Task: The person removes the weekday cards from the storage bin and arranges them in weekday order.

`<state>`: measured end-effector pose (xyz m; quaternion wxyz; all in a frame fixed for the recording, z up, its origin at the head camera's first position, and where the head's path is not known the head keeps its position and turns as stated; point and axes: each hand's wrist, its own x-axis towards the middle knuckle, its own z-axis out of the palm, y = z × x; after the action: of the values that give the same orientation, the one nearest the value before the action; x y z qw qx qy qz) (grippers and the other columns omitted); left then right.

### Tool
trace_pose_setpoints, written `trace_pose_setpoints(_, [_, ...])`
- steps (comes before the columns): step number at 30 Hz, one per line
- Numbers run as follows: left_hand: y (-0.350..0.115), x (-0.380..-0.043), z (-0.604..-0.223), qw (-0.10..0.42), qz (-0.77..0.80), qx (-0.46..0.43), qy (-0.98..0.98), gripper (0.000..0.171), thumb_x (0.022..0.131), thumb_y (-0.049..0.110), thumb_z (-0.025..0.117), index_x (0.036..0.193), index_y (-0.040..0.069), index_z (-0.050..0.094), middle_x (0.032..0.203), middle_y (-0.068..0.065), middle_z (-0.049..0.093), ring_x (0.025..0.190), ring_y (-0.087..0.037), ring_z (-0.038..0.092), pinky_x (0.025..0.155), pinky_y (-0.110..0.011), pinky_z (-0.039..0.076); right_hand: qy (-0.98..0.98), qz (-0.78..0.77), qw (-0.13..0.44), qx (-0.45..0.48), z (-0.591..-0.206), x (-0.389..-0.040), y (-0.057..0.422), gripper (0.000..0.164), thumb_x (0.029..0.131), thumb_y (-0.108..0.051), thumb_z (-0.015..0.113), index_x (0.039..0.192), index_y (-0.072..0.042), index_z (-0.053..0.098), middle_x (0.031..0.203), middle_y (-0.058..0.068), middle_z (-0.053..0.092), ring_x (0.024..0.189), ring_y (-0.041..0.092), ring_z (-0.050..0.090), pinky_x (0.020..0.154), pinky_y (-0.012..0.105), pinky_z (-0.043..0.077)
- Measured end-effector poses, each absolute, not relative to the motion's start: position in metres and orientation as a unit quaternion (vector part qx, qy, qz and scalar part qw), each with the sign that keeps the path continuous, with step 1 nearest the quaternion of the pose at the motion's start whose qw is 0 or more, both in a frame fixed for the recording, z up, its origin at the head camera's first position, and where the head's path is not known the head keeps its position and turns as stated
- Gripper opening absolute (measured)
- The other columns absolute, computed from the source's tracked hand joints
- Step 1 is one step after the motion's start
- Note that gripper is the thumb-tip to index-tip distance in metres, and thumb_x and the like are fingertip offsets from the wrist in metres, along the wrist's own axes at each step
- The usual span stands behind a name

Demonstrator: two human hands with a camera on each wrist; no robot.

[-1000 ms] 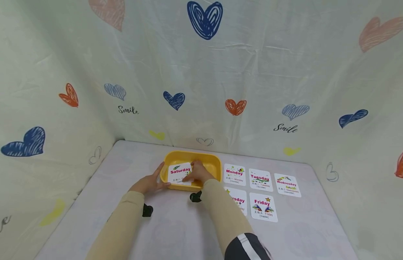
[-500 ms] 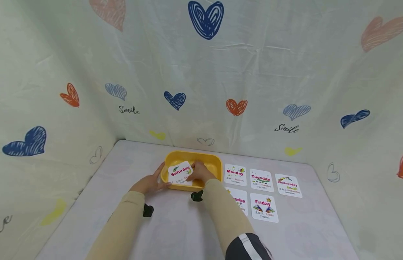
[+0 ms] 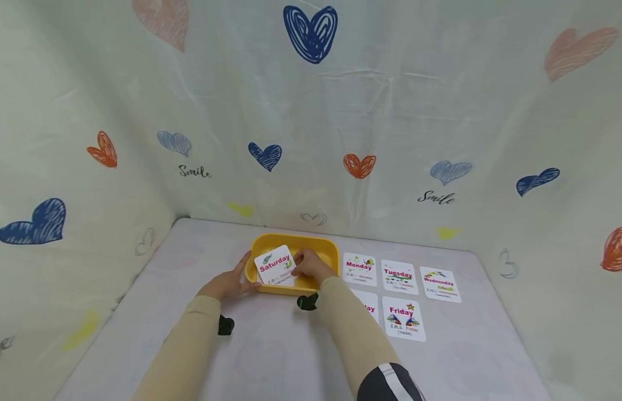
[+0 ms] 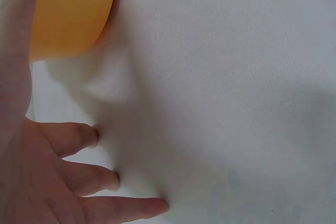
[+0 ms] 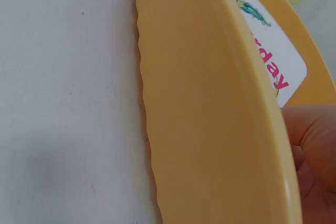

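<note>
A yellow tray [image 3: 313,243] stands near the back of the table. My left hand [image 3: 228,284] rests against its left front corner, thumb along the wall; in the left wrist view its other visible fingers [image 4: 92,179] spread straight over the table. Inside the tray, my right hand [image 3: 313,267] pinches the right edge of a white Saturday card [image 3: 275,264], which is tilted. A white card edge [image 3: 290,282] shows beneath it. In the right wrist view the tray wall [image 5: 205,103] hides much of the Saturday card [image 5: 273,45].
Right of the tray lie the Monday card [image 3: 359,269], Tuesday card [image 3: 399,277] and Wednesday card [image 3: 440,284] in a row. In front are the Friday card [image 3: 403,318] and another card [image 3: 369,303] partly hidden by my right sleeve. A heart-print curtain [image 3: 311,111] hangs behind the table.
My right hand has turned the Saturday card counterclockwise and lifted it partly off the card under it. The left hand has stayed at the tray's corner.
</note>
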<state>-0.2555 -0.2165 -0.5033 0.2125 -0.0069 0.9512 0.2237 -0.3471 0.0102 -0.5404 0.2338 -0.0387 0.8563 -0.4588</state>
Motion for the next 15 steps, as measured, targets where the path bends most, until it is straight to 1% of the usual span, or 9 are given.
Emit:
trace_pose_setpoints(4, [-0.218,-0.254,-0.504,0.215,0.222,-0.010,0.951,0.102,0.088,0.061,0.060,0.156,0.014,0.001,0.131,-0.037,0.050,0.116,-0.053,0.052,0.098,-0.061,0.041,0.849,-0.471,0.238,-0.034,-0.542,-0.346,0.013,0.027,0.081,-0.003,0.077,0.101,-0.005,0.059,0.087,0.007,0.057,0.076,0.020,0.050,0.067,0.025,0.044])
trace_pose_setpoints(6, [-0.219,-0.253,-0.502,0.215,0.221,-0.007,0.951,0.101,0.088,0.060,0.060,0.156,0.014,0.001,0.131,-0.038,0.049,0.116,-0.053,0.051,0.097,-0.062,0.041,0.843,-0.478,0.242,-0.034,-0.540,-0.343,0.016,0.026,0.082,-0.005,0.077,0.102,-0.005,0.060,0.087,0.007,0.059,0.074,0.019,0.051,0.067,0.025,0.044])
trace_pose_setpoints(10, [-0.219,-0.252,-0.501,0.220,0.222,-0.013,0.950,0.100,0.089,0.059,0.060,0.157,0.015,0.000,0.134,-0.037,0.047,0.118,-0.054,0.049,0.097,-0.064,0.040,0.813,-0.522,0.259,-0.016,-0.529,-0.337,0.024,0.026,0.085,-0.008,0.074,0.107,-0.005,0.060,0.091,0.009,0.063,0.070,0.019,0.058,0.070,0.025,0.053])
trace_pose_setpoints(13, [-0.219,-0.252,-0.502,0.223,0.226,-0.018,0.948,0.100,0.089,0.059,0.060,0.157,0.016,0.000,0.136,-0.037,0.045,0.120,-0.055,0.047,0.098,-0.065,0.039,0.786,-0.558,0.265,0.007,-0.523,-0.333,0.029,0.027,0.087,-0.006,0.072,0.110,-0.004,0.060,0.095,0.012,0.065,0.066,0.019,0.063,0.070,0.027,0.057])
trace_pose_setpoints(15, [-0.219,-0.253,-0.503,0.224,0.224,-0.015,0.948,0.100,0.089,0.059,0.059,0.157,0.015,-0.001,0.136,-0.037,0.045,0.121,-0.054,0.047,0.098,-0.064,0.039,0.775,-0.575,0.262,0.008,-0.520,-0.331,0.033,0.028,0.087,-0.004,0.071,0.112,-0.002,0.060,0.096,0.014,0.065,0.064,0.019,0.063,0.069,0.028,0.058])
